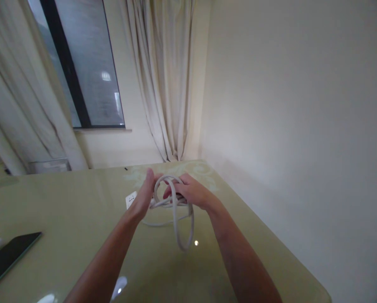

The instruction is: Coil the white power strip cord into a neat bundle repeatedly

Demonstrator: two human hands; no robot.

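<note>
A white power cord [175, 219] is gathered in loose loops between my two hands, above the table. My right hand [193, 192] closes around the loops from the right, its fingers curled through them. On the other side, my left hand [143, 198] grips the coil at its left edge, thumb pointing up and the other fingers partly hidden behind the loops. One long loop hangs down below my right hand. A white power strip [130, 199] with socket holes shows just left of my left hand, which hides part of it.
The glossy pale green table [90, 214] runs along a white wall [286, 126] on the right. At the left edge lies a dark flat object [13, 256]. A small black item [125, 168] is near the far edge. Curtains [166, 84] and a window stand behind.
</note>
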